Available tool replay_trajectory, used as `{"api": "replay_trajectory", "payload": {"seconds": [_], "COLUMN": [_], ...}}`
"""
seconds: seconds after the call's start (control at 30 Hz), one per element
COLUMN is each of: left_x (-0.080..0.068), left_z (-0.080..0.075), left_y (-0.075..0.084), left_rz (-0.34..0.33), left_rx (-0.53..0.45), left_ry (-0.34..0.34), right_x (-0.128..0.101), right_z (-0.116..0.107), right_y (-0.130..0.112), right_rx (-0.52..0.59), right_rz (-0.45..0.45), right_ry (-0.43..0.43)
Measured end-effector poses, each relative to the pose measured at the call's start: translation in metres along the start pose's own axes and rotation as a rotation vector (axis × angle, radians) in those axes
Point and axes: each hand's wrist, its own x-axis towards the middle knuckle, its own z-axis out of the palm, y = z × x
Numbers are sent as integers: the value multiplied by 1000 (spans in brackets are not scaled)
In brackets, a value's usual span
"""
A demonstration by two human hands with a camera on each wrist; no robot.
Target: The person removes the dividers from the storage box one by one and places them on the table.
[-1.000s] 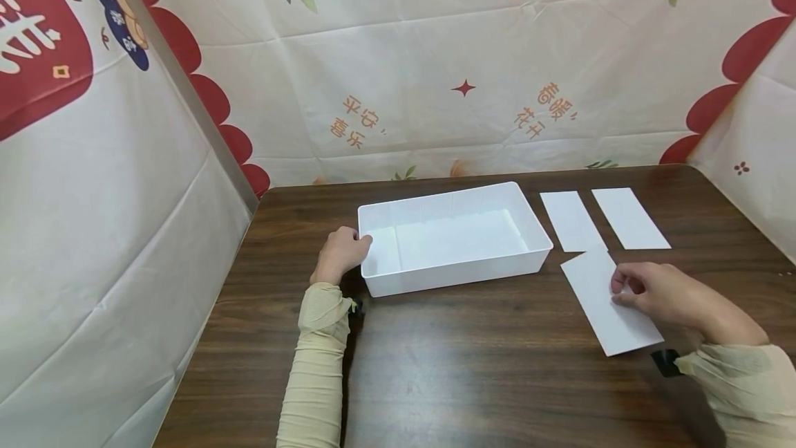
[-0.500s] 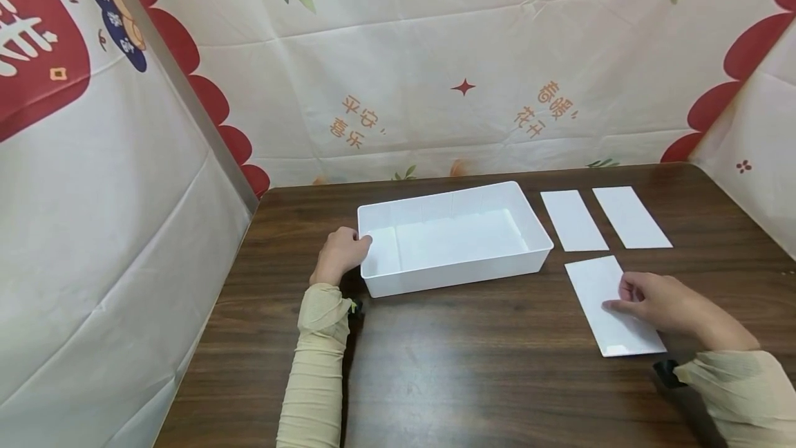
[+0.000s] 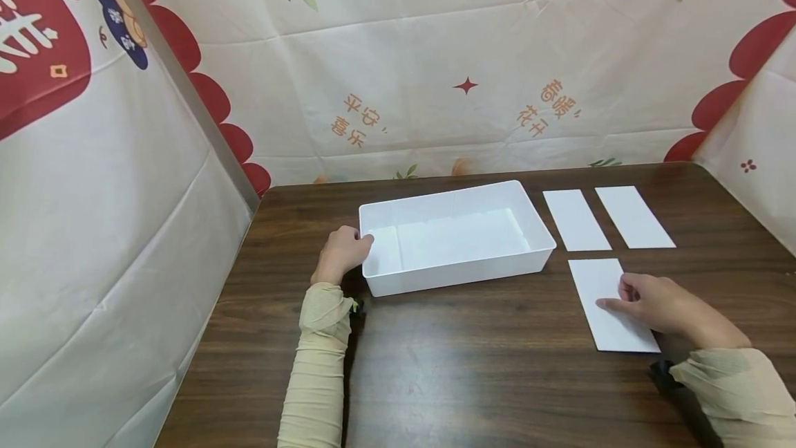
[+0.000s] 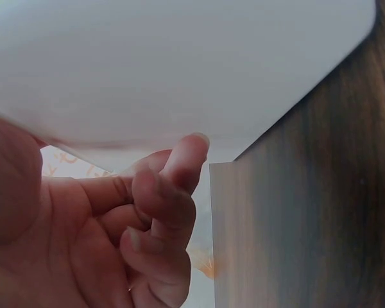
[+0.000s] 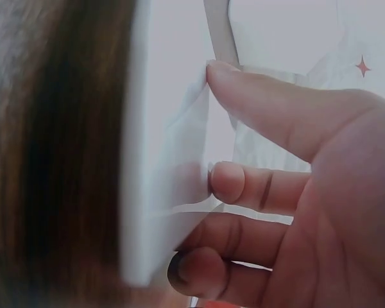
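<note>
Dark wood bench (image 3: 435,365), festive cloth behind. Left hand (image 3: 340,253) curls fingers on the white plastic tray (image 3: 457,276)'s near-left corner; right hand (image 3: 653,299) lays relaxed fingers on the near white card (image 3: 600,327), near right. Flat and glossy, it could slide instead of lifting.

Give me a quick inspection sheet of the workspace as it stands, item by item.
Surface: dark wooden table, flat.
Job's things: white tray with nothing visible in it; nearest white card lies flat right of the tray; two more white cards side by side behind it.
Clutter: nothing seen.
Hands: left hand touches the tray's left end, fingers curled against its wall; right hand rests fingertips on the nearest card.
Cables: nothing seen; a small black piece shows at each wrist.
Surroundings: cream cloth backdrop with red patterns on three sides.
</note>
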Motion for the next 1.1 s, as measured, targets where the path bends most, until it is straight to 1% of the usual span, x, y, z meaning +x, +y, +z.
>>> {"api": "replay_trajectory", "payload": {"seconds": [0.23, 0.5, 0.77, 0.9, 1.1], "left_x": [-1, 0, 0, -1, 0], "left_z": [0, 1, 1, 1, 0], "left_y": [0, 0, -1, -1, -1], "left_rz": [10, 3, 4, 5, 8], "left_rx": [11, 9, 4, 3, 1], "left_ry": [-6, -2, 4, 3, 6], "right_x": [1, 4, 3, 3, 3], "right_z": [0, -3, -5, -8, -9], "right_y": [1, 2, 1, 0, 0], "right_rx": [-15, -35, -96, -122, -108], "right_rz": [-8, -7, -28, -8, 21], "right_ry": [9, -19, -10, -37, -52]}}
